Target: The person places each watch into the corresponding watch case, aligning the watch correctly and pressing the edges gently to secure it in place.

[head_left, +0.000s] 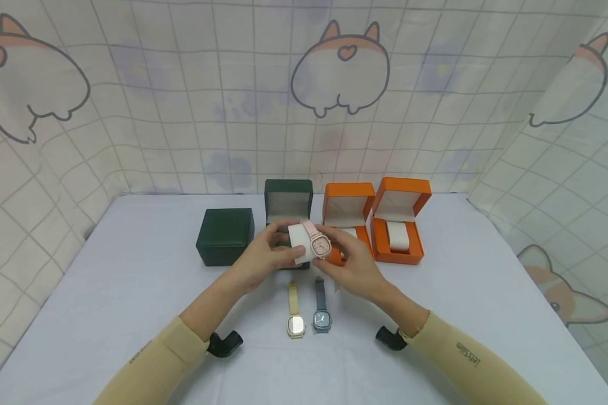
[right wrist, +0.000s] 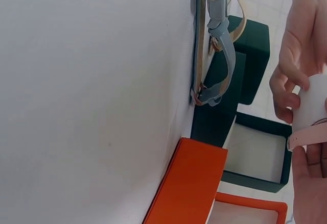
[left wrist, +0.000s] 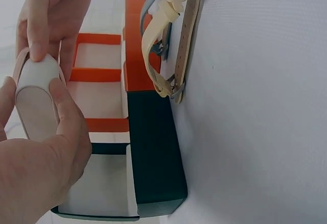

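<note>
Fingers of the left hand (head_left: 264, 254) and right hand (head_left: 352, 264) pinch a smooth, rounded white cushion (head_left: 297, 241) banded by a pink, square-faced watch (head_left: 321, 246).

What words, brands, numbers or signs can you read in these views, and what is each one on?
None can be read with certainty.
Right sleeve: dark lettering, too blurred to read.
Left sleeve: small dark lettering, unreadable.
Pink watch: dial markings too small to read.
Gold watch and blue-grey watch: nothing legible on the dials.
Green boxes, orange boxes: no lettering visible.
</note>
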### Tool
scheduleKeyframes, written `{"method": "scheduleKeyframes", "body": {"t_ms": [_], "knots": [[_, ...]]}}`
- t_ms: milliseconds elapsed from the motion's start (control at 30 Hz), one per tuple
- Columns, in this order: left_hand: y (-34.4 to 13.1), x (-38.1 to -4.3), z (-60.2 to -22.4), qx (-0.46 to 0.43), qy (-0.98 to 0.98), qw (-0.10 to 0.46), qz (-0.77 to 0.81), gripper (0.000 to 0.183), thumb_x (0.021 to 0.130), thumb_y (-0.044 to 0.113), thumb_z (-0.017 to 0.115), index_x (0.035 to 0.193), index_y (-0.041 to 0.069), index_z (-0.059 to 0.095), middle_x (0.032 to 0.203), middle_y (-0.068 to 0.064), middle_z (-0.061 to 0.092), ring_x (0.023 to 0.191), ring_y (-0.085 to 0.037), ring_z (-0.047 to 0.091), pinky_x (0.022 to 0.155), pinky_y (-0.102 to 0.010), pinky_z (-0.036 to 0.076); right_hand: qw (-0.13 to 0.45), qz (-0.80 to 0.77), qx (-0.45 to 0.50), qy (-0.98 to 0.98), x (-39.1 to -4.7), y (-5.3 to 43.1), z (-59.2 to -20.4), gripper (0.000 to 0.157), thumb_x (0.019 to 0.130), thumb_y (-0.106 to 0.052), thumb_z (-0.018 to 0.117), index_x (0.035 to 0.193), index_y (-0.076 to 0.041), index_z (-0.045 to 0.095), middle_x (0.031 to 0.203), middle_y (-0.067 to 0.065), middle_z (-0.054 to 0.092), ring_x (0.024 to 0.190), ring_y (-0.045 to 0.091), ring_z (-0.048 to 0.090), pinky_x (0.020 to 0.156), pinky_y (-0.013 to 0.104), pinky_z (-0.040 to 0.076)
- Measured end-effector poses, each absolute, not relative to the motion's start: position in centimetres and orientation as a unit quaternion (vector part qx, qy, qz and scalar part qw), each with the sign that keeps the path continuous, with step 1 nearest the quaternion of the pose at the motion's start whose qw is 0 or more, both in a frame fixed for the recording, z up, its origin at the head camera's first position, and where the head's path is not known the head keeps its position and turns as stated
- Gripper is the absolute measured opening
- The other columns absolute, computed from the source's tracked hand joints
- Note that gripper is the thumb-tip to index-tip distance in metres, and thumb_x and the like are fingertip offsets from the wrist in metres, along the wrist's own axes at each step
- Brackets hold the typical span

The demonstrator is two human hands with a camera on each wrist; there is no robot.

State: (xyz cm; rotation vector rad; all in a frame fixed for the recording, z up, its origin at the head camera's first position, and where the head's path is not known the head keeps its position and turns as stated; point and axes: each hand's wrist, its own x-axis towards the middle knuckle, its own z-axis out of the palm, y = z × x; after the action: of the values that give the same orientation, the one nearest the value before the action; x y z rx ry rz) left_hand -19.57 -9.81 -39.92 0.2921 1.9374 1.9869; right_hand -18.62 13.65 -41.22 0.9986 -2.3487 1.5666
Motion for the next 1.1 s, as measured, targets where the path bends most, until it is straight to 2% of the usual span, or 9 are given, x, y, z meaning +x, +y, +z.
{"method": "scheduleKeyframes", "body": {"t_ms": [233, 367, 567, 667, 800, 967, 1100], "knots": [[-10.37, -19.51, -39.71, 0.127, 0.686, 0.180, 0.694, 0.072, 0.089, 0.007, 0.081, 0.151, 0.018, 0.047, 0.136, -0.018, 0.050, 0.112, -0.031, 0.061, 0.093, -0.037, 0.055, 0.082, 0.511, 0.324, -0.792, -18.54, 13.68, -40.92, 0.064, 0.090, -0.001, 0.079, 0.148, -0.004, 0.052, 0.146, 0.009, 0.057, 0.130, 0.026, 0.056, 0.106, 0.042, 0.048], [-10.49, -19.56, -39.76, 0.135, 0.688, 0.178, 0.690, 0.074, 0.089, 0.006, 0.080, 0.153, 0.017, 0.045, 0.135, -0.019, 0.051, 0.111, -0.030, 0.061, 0.093, -0.035, 0.055, 0.088, 0.518, 0.327, -0.786, -18.54, 13.62, -41.00, 0.063, 0.090, 0.000, 0.079, 0.147, -0.004, 0.053, 0.145, 0.009, 0.057, 0.130, 0.025, 0.056, 0.105, 0.042, 0.048], [-10.52, -19.48, -39.94, 0.128, 0.681, 0.157, 0.704, 0.077, 0.088, 0.001, 0.079, 0.155, 0.012, 0.041, 0.137, -0.021, 0.052, 0.111, -0.030, 0.062, 0.094, -0.037, 0.055, 0.105, 0.530, 0.321, -0.778, -18.70, 13.26, -41.52, 0.060, 0.089, -0.001, 0.080, 0.143, -0.003, 0.055, 0.140, 0.009, 0.060, 0.124, 0.024, 0.060, 0.102, 0.044, 0.051], [-10.49, -19.43, -39.96, 0.120, 0.675, 0.153, 0.712, 0.076, 0.088, 0.000, 0.079, 0.153, 0.013, 0.043, 0.137, -0.020, 0.052, 0.111, -0.031, 0.062, 0.094, -0.038, 0.056, 0.105, 0.531, 0.313, -0.781, -18.67, 13.12, -41.65, 0.058, 0.090, -0.001, 0.079, 0.142, -0.003, 0.054, 0.137, 0.008, 0.061, 0.122, 0.023, 0.060, 0.102, 0.041, 0.051], [-10.45, -19.45, -40.09, 0.108, 0.672, 0.151, 0.717, 0.075, 0.087, 0.001, 0.080, 0.152, 0.015, 0.046, 0.137, -0.018, 0.053, 0.111, -0.031, 0.062, 0.094, -0.038, 0.056, 0.102, 0.522, 0.313, -0.787, -18.64, 13.07, -41.55, 0.060, 0.089, 0.001, 0.079, 0.143, -0.003, 0.052, 0.140, 0.009, 0.058, 0.125, 0.023, 0.059, 0.104, 0.037, 0.049], [-10.36, -19.51, -40.20, 0.093, 0.667, 0.153, 0.724, 0.076, 0.087, 0.002, 0.081, 0.152, 0.015, 0.045, 0.136, -0.019, 0.053, 0.110, -0.031, 0.063, 0.094, -0.039, 0.056, 0.100, 0.516, 0.322, -0.787, -18.61, 13.08, -41.33, 0.061, 0.090, 0.004, 0.076, 0.145, -0.002, 0.051, 0.144, 0.011, 0.055, 0.129, 0.025, 0.056, 0.105, 0.042, 0.048], [-10.32, -19.49, -40.11, 0.087, 0.654, 0.156, 0.735, 0.076, 0.087, 0.000, 0.080, 0.153, 0.013, 0.044, 0.136, -0.021, 0.053, 0.107, -0.030, 0.066, 0.094, -0.039, 0.056, 0.108, 0.508, 0.331, -0.788, -18.67, 13.06, -41.35, 0.061, 0.090, 0.006, 0.075, 0.146, -0.001, 0.050, 0.145, 0.012, 0.055, 0.130, 0.026, 0.056, 0.105, 0.040, 0.048]]}}
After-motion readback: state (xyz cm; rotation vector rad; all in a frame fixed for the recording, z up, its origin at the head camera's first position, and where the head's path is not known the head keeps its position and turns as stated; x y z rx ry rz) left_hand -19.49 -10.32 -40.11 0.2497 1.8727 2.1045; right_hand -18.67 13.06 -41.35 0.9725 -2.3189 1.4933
